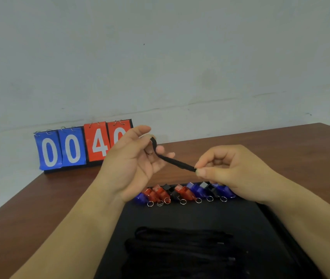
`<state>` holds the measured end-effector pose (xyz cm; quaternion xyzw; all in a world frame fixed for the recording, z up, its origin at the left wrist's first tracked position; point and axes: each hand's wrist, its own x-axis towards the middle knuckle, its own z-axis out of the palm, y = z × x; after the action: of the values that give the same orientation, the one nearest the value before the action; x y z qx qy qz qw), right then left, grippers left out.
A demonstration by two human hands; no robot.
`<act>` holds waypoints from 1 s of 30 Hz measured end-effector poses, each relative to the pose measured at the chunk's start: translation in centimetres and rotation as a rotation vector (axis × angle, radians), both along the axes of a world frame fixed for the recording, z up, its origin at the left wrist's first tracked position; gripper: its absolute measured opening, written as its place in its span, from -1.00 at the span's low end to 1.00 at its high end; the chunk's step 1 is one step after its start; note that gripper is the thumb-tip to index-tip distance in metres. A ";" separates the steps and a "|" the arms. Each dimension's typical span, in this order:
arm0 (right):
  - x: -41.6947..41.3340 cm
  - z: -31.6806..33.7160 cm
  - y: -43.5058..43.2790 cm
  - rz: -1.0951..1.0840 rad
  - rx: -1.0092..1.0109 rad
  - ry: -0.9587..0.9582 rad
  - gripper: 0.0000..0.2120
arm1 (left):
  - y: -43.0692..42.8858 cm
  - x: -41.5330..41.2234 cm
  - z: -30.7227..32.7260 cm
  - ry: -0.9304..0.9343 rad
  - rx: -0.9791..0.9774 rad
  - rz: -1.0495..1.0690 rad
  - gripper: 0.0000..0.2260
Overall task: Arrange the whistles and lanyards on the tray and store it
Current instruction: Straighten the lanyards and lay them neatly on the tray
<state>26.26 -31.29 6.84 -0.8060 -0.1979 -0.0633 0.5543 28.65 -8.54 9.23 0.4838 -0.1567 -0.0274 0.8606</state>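
The folded black lanyard (pixel 175 162) could have sprung loose and unfolded if either pinch slackened, since only fingertips held it. It hung in the air above the far end of the black tray (pixel 260 218), stretched between the left hand (pixel 129 164), closed on its upper end, and the right hand (pixel 228 170), pinching its lower end. Below, whistles (pixel 182 193) lined the tray's far edge, more lanyards (pixel 182 250) lay nearer, and the tray rested on the tabletop (pixel 39 208).

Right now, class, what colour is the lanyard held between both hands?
Black; the lanyard shows best in the head view.
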 end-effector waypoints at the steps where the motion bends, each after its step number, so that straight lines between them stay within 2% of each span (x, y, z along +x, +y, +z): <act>1: -0.1 0.0 0.0 -0.012 -0.015 -0.015 -0.92 | 0.0 -0.1 0.0 -0.001 0.018 -0.013 -0.82; 5: 0.0 0.1 -0.2 -0.062 -0.084 -0.082 -0.91 | 0.2 -0.2 -0.3 -0.034 0.097 -0.058 -0.84; 8: 0.1 0.1 -0.4 -0.094 -0.088 -0.100 -0.90 | 0.8 0.1 -0.6 -0.087 0.267 -0.032 -0.78; 17: 0.2 0.7 -2.2 -0.234 -0.043 -0.132 -0.91 | 3.3 1.1 -0.9 -0.337 1.302 0.497 -0.85; 24: 1.2 0.1 -2.6 -0.370 0.116 -0.055 -0.93 | 5.3 2.9 -1.8 -0.293 1.436 0.682 -0.88; 27: 1.9 -0.1 -2.9 -0.502 0.300 -0.040 -0.94 | 5.5 3.5 -2.6 -0.287 1.512 0.672 -0.87; 30: 2.4 -0.3 -2.8 -0.492 0.430 0.004 -0.92 | 5.1 3.6 -3.2 -0.274 1.515 0.629 -0.88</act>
<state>28.64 -34.13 6.50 -0.6941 0.0215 -0.2341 0.6804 32.30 -3.42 6.06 0.9524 -0.0568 0.1754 0.2427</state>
